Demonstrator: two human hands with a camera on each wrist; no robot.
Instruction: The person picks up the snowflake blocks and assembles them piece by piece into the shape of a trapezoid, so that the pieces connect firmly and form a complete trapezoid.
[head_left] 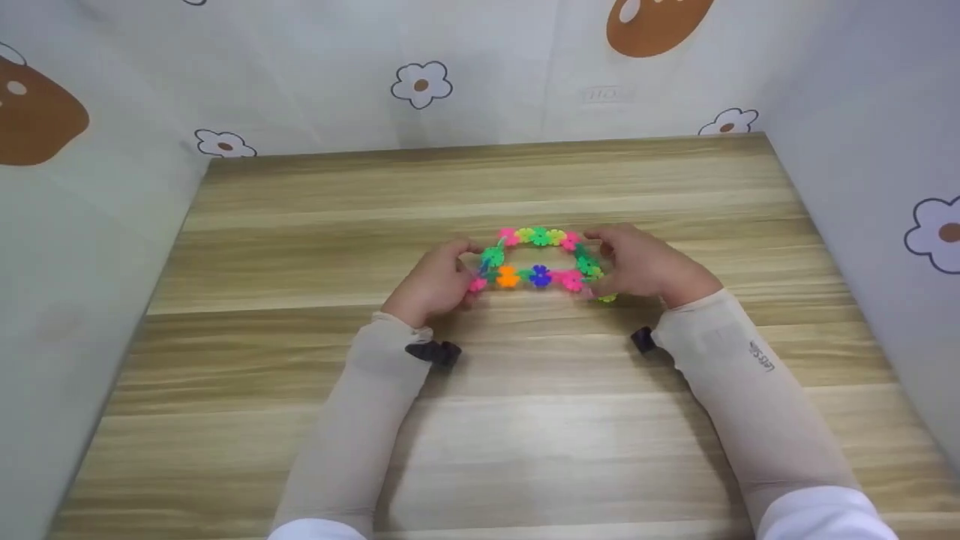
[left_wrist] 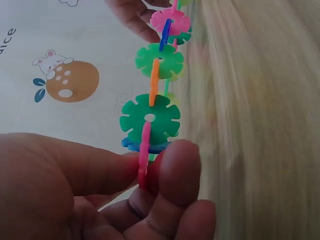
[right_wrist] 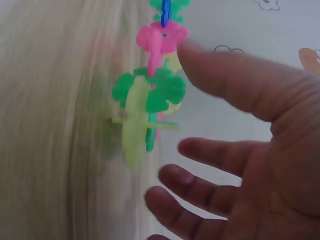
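Interlocking plastic snowflake discs in pink, green, yellow, orange and blue form a loop (head_left: 540, 276) held over the table. At the loop's left corner, my left hand (head_left: 439, 281) pinches a pink disc (left_wrist: 144, 150) between thumb and fingers. Next to that disc sit a dark green disc (left_wrist: 162, 116) and a blue one. My right hand (head_left: 645, 266) is at the right end, its fingers spread and apart from the discs in the right wrist view. There a pale yellow disc (right_wrist: 134, 120) sticks out from the end, joined to a green disc (right_wrist: 167, 90).
Beneath the hands is a wood-grain table (head_left: 300, 360). Pale walls (head_left: 495, 82) with flower and orange-brown prints stand at its back and sides. A black strap piece (head_left: 435, 352) sits at the left wrist, another black piece (head_left: 643, 340) at the right.
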